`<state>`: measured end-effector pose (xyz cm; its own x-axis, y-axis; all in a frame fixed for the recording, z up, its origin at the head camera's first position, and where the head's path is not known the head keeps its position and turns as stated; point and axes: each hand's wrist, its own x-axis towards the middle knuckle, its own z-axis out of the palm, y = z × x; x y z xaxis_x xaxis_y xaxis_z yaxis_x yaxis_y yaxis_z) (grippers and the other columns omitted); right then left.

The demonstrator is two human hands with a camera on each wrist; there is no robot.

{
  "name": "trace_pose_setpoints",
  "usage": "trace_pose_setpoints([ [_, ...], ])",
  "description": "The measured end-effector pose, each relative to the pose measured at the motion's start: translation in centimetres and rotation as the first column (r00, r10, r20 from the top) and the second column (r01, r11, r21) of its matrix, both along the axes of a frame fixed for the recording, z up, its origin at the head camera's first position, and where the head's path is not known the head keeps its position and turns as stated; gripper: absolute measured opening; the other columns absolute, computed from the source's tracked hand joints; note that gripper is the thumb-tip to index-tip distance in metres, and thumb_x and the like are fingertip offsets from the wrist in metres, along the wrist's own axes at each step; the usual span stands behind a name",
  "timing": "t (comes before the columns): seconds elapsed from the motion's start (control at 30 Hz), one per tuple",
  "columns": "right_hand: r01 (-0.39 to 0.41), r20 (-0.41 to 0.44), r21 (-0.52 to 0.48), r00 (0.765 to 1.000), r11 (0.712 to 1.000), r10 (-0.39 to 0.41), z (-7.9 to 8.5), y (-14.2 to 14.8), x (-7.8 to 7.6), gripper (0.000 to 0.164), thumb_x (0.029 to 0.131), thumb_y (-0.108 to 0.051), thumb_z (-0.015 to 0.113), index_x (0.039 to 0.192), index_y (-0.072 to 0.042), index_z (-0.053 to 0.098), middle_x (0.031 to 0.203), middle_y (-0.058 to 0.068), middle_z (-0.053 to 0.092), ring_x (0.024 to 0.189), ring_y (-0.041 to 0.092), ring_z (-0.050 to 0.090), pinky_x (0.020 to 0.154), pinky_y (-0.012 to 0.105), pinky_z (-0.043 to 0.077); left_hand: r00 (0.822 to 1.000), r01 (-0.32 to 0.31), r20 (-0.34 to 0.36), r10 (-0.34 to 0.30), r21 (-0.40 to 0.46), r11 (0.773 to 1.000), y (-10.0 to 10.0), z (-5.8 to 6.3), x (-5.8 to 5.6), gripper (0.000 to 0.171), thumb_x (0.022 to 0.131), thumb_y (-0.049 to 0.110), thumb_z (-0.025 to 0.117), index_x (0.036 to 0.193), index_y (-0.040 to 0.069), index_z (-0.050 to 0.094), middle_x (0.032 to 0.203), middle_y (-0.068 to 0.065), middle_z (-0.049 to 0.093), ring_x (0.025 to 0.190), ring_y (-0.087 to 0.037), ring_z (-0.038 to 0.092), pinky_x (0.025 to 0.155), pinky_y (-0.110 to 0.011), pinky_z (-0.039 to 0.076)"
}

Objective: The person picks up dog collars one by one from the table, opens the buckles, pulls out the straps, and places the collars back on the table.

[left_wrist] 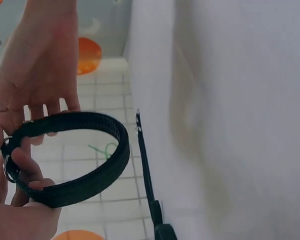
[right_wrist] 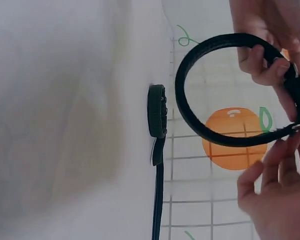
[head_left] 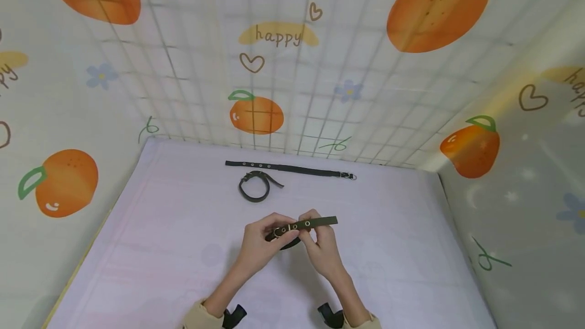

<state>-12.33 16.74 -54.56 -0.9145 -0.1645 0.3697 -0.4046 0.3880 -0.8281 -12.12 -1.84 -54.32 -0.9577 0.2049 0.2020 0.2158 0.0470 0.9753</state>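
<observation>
A dark collar with metal eyelets and a buckle is held above the table, bent into a closed loop. My left hand pinches it at the buckle, thumb in front and fingers behind. Fingers of my right hand pinch the strap just past the buckle, and its free end sticks out to the right. The round band hangs between both hands in the left wrist view. In the right wrist view the loop shows from the other side, its buckle partly covered by fingers.
Farther back on the white tabletop lies a second collar, buckled into a ring. Behind it a third collar is stretched out straight. A cloth printed with oranges hangs over a wire grid at the back.
</observation>
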Motion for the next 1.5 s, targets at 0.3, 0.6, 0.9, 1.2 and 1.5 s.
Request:
trace_pose_setpoints([
  [0.3, -0.070, 0.179, 0.015, 0.982, 0.997, 0.067, -0.3, 0.1, 0.1, 0.020, 0.113, -0.011, 0.049, 0.106, -0.018, 0.067, 0.095, -0.005, 0.067, 0.090, 0.014, 0.062, 0.086, 0.030, 0.052, 0.993, -0.020, -0.115, 0.017, -0.024, 1.000, -0.1, -0.1, -0.2, 0.018, 0.097, 0.022, 0.084, 0.114, 0.024, 0.080, 0.106, -0.003, 0.076, 0.068, 0.001, 0.055, 0.058, -0.016, 0.047],
  [0.6, -0.128, 0.219, -0.202, 0.961, 0.971, 0.172, 0.5, -0.1, 0.1, 0.033, 0.115, -0.010, 0.041, 0.093, 0.000, 0.064, 0.083, 0.007, 0.060, 0.079, 0.009, 0.059, 0.076, 0.027, 0.053, 0.998, 0.059, -0.010, -0.060, -0.108, 0.992, -1.5, 0.0, -0.7, 0.019, 0.110, 0.027, 0.066, 0.127, 0.023, 0.072, 0.114, -0.002, 0.079, 0.089, -0.010, 0.077, 0.084, -0.027, 0.062],
  [0.9, -0.094, 0.216, -0.313, 0.962, 0.945, 0.167, 0.8, 0.0, 0.0, 0.032, 0.113, -0.011, 0.040, 0.091, 0.004, 0.058, 0.083, 0.006, 0.054, 0.078, 0.012, 0.055, 0.076, 0.026, 0.051, 0.990, 0.138, 0.058, -0.129, -0.180, 0.974, -2.5, -0.3, -1.1, 0.031, 0.116, 0.029, 0.049, 0.098, 0.015, 0.070, 0.093, -0.003, 0.081, 0.085, -0.003, 0.069, 0.075, -0.020, 0.051],
  [1.2, 0.026, 0.258, -0.558, 0.955, 0.829, 0.144, 0.7, -0.1, -0.1, 0.031, 0.108, -0.018, 0.041, 0.081, -0.003, 0.043, 0.079, -0.004, 0.043, 0.074, 0.011, 0.046, 0.073, 0.022, 0.044, 0.982, 0.185, 0.055, -0.178, -0.190, 0.964, -3.1, -0.6, -1.2, 0.033, 0.117, 0.027, 0.045, 0.101, 0.012, 0.069, 0.104, -0.005, 0.084, 0.099, -0.006, 0.072, 0.086, -0.020, 0.052],
  [1.5, -0.019, 0.244, -0.438, 0.960, 0.899, 0.139, 0.7, 0.2, -0.1, 0.033, 0.108, -0.014, 0.040, 0.082, 0.005, 0.045, 0.078, -0.001, 0.044, 0.074, 0.012, 0.050, 0.073, 0.025, 0.047, 0.962, 0.265, 0.092, -0.255, -0.119, 0.957, -3.0, 0.3, -1.3, 0.025, 0.116, 0.029, 0.050, 0.116, 0.016, 0.071, 0.101, -0.005, 0.079, 0.101, -0.017, 0.077, 0.090, -0.024, 0.060],
])
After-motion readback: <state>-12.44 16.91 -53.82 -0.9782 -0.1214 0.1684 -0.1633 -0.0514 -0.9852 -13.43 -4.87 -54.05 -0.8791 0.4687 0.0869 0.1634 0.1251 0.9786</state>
